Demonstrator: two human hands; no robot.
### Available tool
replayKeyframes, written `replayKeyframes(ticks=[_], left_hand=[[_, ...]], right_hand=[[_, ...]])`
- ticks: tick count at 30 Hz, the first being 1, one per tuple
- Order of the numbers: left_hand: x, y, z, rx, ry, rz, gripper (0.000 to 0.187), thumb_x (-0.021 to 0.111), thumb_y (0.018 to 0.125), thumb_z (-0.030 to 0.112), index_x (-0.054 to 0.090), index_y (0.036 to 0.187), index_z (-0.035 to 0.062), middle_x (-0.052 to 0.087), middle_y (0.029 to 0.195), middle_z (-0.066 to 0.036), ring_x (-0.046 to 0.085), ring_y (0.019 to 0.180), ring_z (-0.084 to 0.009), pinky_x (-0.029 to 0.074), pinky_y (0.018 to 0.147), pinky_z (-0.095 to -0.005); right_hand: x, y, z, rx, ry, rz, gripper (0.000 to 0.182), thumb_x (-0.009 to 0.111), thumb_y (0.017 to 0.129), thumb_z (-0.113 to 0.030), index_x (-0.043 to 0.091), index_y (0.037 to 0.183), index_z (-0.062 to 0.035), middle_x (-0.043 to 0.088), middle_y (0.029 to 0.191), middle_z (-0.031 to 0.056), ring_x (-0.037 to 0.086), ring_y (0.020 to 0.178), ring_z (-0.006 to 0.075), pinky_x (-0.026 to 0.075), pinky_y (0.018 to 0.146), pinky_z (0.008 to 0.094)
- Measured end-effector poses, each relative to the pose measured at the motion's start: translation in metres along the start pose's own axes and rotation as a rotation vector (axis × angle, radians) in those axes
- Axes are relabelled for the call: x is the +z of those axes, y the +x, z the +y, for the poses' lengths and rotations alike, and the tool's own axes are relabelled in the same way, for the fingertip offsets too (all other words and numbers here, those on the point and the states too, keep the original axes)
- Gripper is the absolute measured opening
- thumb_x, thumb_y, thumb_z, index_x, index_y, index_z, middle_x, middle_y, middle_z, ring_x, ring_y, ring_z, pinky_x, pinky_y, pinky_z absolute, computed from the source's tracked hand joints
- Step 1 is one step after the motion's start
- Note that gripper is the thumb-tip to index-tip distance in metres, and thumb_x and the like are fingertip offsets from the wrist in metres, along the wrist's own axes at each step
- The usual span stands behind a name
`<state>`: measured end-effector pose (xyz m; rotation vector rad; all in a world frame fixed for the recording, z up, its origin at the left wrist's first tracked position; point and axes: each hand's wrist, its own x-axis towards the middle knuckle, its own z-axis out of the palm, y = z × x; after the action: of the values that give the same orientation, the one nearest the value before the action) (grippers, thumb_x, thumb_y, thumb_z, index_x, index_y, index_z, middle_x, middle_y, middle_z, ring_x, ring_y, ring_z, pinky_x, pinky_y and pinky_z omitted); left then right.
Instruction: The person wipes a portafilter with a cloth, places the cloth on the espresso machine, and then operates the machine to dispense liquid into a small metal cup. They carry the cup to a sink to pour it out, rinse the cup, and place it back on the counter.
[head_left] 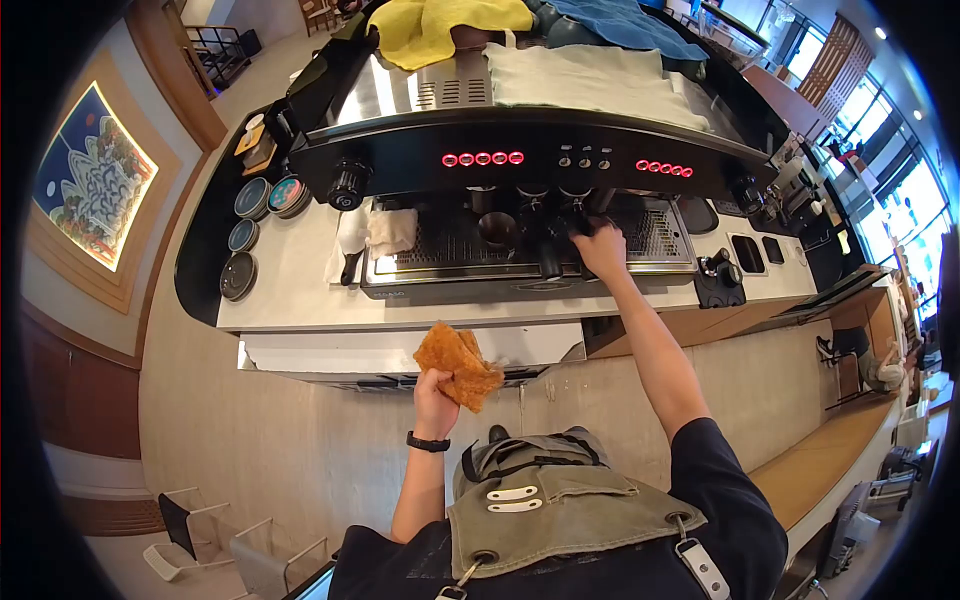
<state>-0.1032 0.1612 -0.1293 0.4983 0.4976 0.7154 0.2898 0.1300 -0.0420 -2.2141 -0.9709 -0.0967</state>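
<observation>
My left hand (434, 402) is closed on an orange-brown cloth (459, 366), held in front of the counter's edge. My right hand (600, 250) reaches to the front of a black espresso machine (400, 140), with its fingers closed round a dark part below the group heads, probably a portafilter handle; the fingertips are partly hidden. Just left of that hand, a black portafilter handle (550, 260) points toward me. A metal cup (497, 230) stands on the drip tray (440, 245).
White cloth (392, 231) lies at the drip tray's left end. Stacked saucers (288, 196) are on the counter's left. At the right is a black tamping stand (720, 280). Yellow (440, 30), blue (630, 28) and pale (590, 80) cloths cover the machine's top. Someone sits far right (882, 370).
</observation>
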Motion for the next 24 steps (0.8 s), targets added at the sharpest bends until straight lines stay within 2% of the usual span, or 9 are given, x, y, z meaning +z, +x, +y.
replayKeyframes(ticks=[3,9,10,13,14,17,19,21,24], left_hand=[[0.027,0.005,0.021,0.092,0.17,0.058,0.045,0.05,0.092,0.007,0.054,0.136,0.0,0.061,0.132,-0.011,0.06,0.121,-0.0243,0.047,0.108,-0.0405],[0.075,0.05,0.065,0.538,0.863,0.091,0.046,0.05,0.108,0.035,0.056,0.139,0.0017,0.062,0.136,-0.011,0.062,0.112,-0.0191,0.048,0.102,-0.0319],[0.073,0.057,0.072,0.459,0.837,0.005,0.054,0.048,0.109,0.046,0.065,0.129,-0.0012,0.071,0.12,-0.012,0.064,0.102,-0.0177,0.05,0.094,-0.0314],[0.074,0.082,0.092,0.176,1.108,0.027,0.051,0.051,0.108,0.043,0.071,0.11,-0.004,0.075,0.096,-0.013,0.068,0.089,-0.0198,0.052,0.085,-0.0331],[0.089,0.086,0.097,0.316,1.36,0.058,0.047,0.057,0.105,0.04,0.071,0.098,-0.0045,0.073,0.084,-0.015,0.07,0.08,-0.0242,0.053,0.077,-0.0353],[0.09,0.116,0.086,0.422,1.305,-0.133,0.039,0.062,0.099,0.036,0.07,0.095,-0.0021,0.073,0.085,-0.016,0.071,0.082,-0.0295,0.053,0.076,-0.0369],[0.098,0.126,0.082,0.31,1.389,-0.078,0.039,0.067,0.094,0.037,0.068,0.111,0.0021,0.074,0.087,-0.015,0.072,0.086,-0.0331,0.054,0.077,-0.0408],[0.118,0.127,0.076,0.319,1.525,0.019,0.045,0.069,0.093,0.04,0.065,0.12,0.0045,0.075,0.089,-0.016,0.073,0.089,-0.0349,0.054,0.078,-0.0434],[0.129,0.143,0.063,0.361,1.681,0.058,0.081,0.073,0.085,0.063,0.054,0.135,0.0024,0.076,0.101,-0.022,0.073,0.1,-0.04,0.056,0.085,-0.0467]], right_hand=[[0.007,0.005,0.001,0.022,-0.012,-0.004,0.057,0.08,0.079,-0.04,0.072,0.116,0.0027,0.071,0.112,0.0243,0.068,0.105,0.0423,0.054,0.091,0.048],[0.028,0.01,0.017,-0.044,-0.097,-0.012,0.054,0.077,0.084,-0.039,0.07,0.12,0.0004,0.07,0.114,0.0229,0.066,0.106,0.0418,0.053,0.093,0.049],[0.022,0.008,0.01,-0.079,-0.118,0.038,0.055,0.075,0.086,-0.04,0.068,0.122,-0.0005,0.068,0.117,0.0236,0.065,0.109,0.0428,0.052,0.095,0.0499],[-0.005,-0.007,-0.029,-0.135,-0.118,0.09,0.057,0.072,0.089,-0.043,0.064,0.127,-0.0014,0.065,0.122,0.0259,0.063,0.114,0.0448,0.052,0.098,0.0517],[-0.006,-0.015,-0.042,-0.116,-0.075,0.041,0.057,0.071,0.09,-0.043,0.063,0.127,-0.0004,0.064,0.122,0.0269,0.064,0.113,0.0448,0.053,0.097,0.0517],[-0.002,-0.022,-0.073,-0.065,-0.123,-0.193,0.057,0.07,0.091,-0.041,0.06,0.123,0.0048,0.064,0.121,0.0296,0.067,0.107,0.0457,0.056,0.091,0.0534],[0.011,-0.012,-0.078,0.021,-0.222,-0.389,0.056,0.07,0.091,-0.04,0.059,0.121,0.0065,0.065,0.119,0.0299,0.069,0.104,0.0463,0.057,0.089,0.0543],[0.031,-0.009,-0.069,0.0,-0.214,-0.314,0.053,0.069,0.09,-0.036,0.058,0.119,0.0065,0.068,0.108,0.0296,0.07,0.099,0.0485,0.058,0.086,0.0558],[0.046,-0.013,-0.06,-0.028,-0.163,-0.177,0.048,0.069,0.09,-0.035,0.061,0.114,0.0061,0.072,0.094,0.0309,0.07,0.093,0.0499,0.057,0.084,0.0563]])
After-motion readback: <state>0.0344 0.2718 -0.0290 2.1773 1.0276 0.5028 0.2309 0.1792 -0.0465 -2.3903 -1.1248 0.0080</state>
